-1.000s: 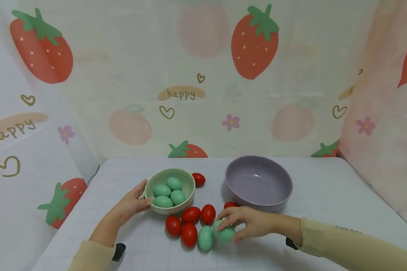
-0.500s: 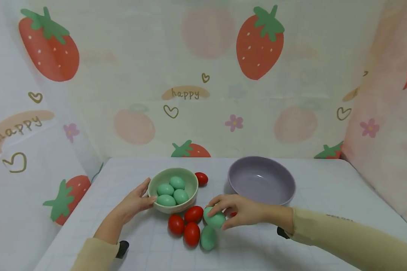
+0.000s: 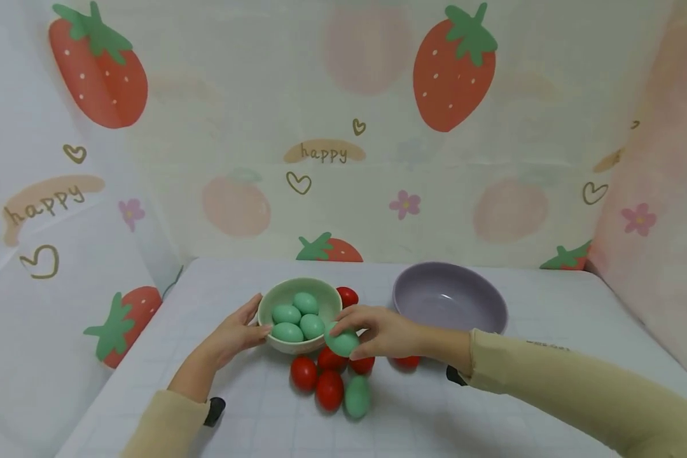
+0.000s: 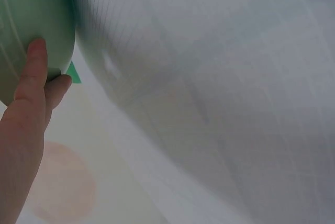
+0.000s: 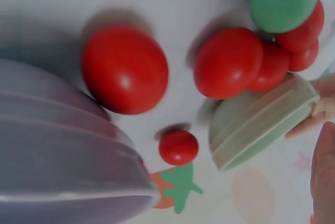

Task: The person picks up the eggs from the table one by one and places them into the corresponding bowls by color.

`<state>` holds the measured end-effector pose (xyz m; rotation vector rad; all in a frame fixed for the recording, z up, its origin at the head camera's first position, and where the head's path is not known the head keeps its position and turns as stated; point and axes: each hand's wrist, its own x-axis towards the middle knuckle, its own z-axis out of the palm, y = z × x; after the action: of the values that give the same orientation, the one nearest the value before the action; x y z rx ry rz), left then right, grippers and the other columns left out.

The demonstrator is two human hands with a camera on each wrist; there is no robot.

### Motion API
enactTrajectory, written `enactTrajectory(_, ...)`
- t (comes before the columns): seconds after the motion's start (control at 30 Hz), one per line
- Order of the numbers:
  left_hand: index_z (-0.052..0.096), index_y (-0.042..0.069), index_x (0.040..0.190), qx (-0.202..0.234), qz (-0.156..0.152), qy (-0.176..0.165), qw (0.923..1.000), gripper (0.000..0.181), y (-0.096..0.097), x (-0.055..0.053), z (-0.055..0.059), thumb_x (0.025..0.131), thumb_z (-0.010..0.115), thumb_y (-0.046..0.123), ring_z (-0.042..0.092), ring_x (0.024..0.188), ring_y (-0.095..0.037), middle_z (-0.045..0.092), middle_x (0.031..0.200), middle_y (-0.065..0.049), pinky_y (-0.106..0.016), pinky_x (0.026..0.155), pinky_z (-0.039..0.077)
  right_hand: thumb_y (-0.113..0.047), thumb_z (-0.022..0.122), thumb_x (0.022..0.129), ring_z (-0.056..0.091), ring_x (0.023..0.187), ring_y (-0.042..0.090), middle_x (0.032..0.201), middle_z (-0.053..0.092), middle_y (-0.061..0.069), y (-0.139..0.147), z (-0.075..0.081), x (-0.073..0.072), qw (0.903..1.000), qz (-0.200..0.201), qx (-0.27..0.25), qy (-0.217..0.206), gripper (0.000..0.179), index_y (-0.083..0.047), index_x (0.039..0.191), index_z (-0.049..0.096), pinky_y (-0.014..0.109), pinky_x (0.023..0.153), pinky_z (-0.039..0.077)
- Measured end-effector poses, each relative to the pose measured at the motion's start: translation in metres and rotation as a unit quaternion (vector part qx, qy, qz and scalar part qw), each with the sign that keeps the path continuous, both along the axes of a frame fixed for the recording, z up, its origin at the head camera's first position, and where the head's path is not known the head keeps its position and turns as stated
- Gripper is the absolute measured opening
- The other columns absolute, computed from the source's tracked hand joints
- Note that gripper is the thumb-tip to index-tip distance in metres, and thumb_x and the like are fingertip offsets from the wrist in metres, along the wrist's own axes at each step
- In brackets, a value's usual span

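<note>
My left hand (image 3: 237, 334) holds the side of a pale green bowl (image 3: 283, 296), thumb at the near rim and fingers farther round. In the left wrist view its fingers (image 4: 32, 82) lie against the bowl's outer wall. Several green eggs rest inside. My right hand (image 3: 383, 332) pinches another green egg (image 3: 341, 343) at the bowl's right rim; whether egg and rim touch I cannot tell. Only part of this hand (image 5: 324, 174) shows in the right wrist view, and the egg it holds is hidden there. One more green egg (image 3: 357, 397) lies on the table.
Several red eggs (image 3: 329, 390) lie in front of the green bowl, and another red egg (image 3: 348, 296) sits behind its right side. A wide purple bowl (image 3: 446, 305) stands at right, with a red egg (image 5: 125, 69) beside it. Patterned cloth surrounds the white-covered table (image 3: 246, 420).
My right hand has lifted the green egg from the table and carried it left and away to the green bowl's rim. The left hand has kept its hold on the bowl.
</note>
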<state>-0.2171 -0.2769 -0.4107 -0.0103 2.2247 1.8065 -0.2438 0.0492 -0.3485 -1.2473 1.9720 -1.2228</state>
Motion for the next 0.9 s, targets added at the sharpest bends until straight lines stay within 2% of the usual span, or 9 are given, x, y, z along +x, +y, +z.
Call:
enactTrajectory(0.2,-0.006,0.003,0.160,-0.003,-0.001,0.000,1.0000,0.087,0.001,-0.001,0.004,0.100,0.058,0.004,0.002,0.150,-0.048,-0.012,0.166,-0.021,-0.038,0.107,0.048,0.006,0.064,0.090,0.051,0.131,0.032,0.142,0.052,0.024,-0.020,0.008,-0.006,0.9994,-0.028,0.005,-0.021,0.037,0.005,0.127,0.063,0.029,0.096,0.055)
enactTrajectory(0.4,-0.006,0.003,0.159,0.003,-0.004,0.002,1.0000,0.088,0.000,-0.001,0.003,0.099,0.058,0.003,0.002,0.151,-0.048,-0.012,0.165,-0.022,-0.044,0.109,0.045,0.009,0.065,0.087,0.048,0.136,0.030,0.142,0.056,0.015,-0.040,0.009,-0.013,0.9970,-0.064,0.019,-0.040,0.040,0.002,0.127,0.065,0.036,0.108,0.047)
enactTrajectory(0.53,-0.006,0.003,0.159,0.001,-0.001,-0.001,1.0000,0.088,0.000,-0.002,0.001,0.099,0.058,0.003,0.003,0.151,-0.047,-0.011,0.165,-0.022,-0.047,0.110,0.043,0.012,0.064,0.086,0.047,0.138,0.029,0.140,0.059,0.013,-0.052,0.008,-0.020,0.9964,-0.071,0.033,-0.031,0.042,0.000,0.126,0.066,0.041,0.113,0.043)
enactTrajectory(0.7,-0.006,0.003,0.160,-0.001,0.001,-0.001,1.0000,0.088,0.000,-0.002,0.001,0.100,0.058,0.004,0.004,0.151,-0.047,-0.011,0.166,-0.022,-0.048,0.111,0.042,0.014,0.061,0.086,0.044,0.142,0.030,0.146,0.056,0.015,-0.061,0.004,-0.029,0.9953,-0.070,0.064,-0.020,0.044,0.000,0.127,0.068,0.043,0.116,0.038)
enactTrajectory(0.9,-0.007,0.003,0.160,-0.004,-0.001,-0.005,1.0000,0.088,0.000,-0.002,0.002,0.100,0.058,0.005,0.004,0.151,-0.048,-0.011,0.165,-0.023,-0.050,0.112,0.040,0.013,0.060,0.088,0.044,0.142,0.030,0.147,0.056,0.010,-0.070,-0.003,-0.037,0.9907,-0.086,0.103,-0.024,0.045,-0.006,0.127,0.070,0.043,0.116,0.038)
